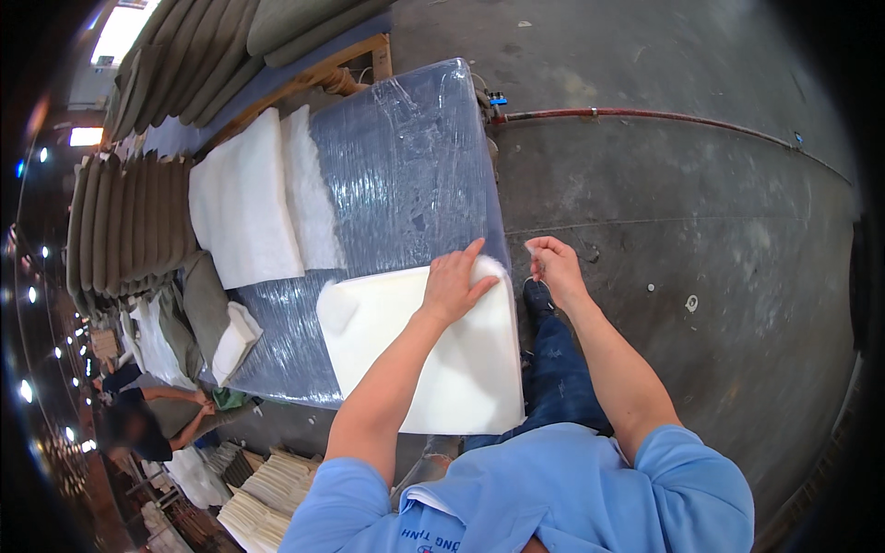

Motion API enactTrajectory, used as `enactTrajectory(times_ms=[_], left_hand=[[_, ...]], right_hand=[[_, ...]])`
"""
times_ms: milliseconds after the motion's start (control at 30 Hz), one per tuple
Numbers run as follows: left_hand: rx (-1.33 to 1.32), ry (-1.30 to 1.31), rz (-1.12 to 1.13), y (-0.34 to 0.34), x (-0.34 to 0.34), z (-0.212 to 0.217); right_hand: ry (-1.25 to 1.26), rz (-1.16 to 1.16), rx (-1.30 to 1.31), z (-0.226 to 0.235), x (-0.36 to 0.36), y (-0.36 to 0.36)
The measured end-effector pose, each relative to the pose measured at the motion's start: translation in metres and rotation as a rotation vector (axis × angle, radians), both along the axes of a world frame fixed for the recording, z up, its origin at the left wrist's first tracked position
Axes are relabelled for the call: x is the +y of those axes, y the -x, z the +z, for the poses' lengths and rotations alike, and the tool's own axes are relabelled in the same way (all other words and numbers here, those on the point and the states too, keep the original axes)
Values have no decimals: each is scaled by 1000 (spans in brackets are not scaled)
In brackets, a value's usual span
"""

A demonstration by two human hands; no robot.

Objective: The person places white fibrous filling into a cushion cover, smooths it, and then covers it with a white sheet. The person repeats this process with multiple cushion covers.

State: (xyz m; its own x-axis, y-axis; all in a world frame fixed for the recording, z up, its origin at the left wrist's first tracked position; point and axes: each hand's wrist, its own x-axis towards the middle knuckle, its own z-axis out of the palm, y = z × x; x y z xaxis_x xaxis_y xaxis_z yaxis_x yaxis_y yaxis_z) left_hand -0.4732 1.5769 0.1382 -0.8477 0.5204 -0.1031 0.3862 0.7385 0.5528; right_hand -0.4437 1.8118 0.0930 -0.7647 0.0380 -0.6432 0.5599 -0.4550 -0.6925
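A white foam cushion pad [383, 318] lies on the plastic-wrapped table near me, with fluffy white wadding showing along its edges and far right corner. My left hand [452, 284] rests on the pad near that corner, fingers stretched and thumb apart. Off the table's right edge, my right hand [556, 267] is raised over the floor with its fingers pinched. A small whitish tuft of wadding [530, 248] shows at its fingertips. The two hands are apart.
Sheets of white wadding [244, 207] lie farther along the table [396, 175]. Grey-brown cushions [138, 217] stand stacked at left, and more [198, 55] lie on a wooden-framed table behind. A co-worker [138, 424] bends at lower left. A red hose [645, 114] crosses the floor.
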Motion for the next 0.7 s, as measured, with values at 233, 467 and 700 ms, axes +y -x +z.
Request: enactTrajectory(times_ms=[233, 467, 700], left_hand=[[172, 81, 154, -58, 4, 1], [-55, 201, 171, -113, 16, -7], [-22, 161, 278, -123, 5, -2]], right_hand=[[73, -8, 172, 16, -25, 39], [155, -23, 89, -10, -77, 33], [196, 66, 161, -13, -74, 60]])
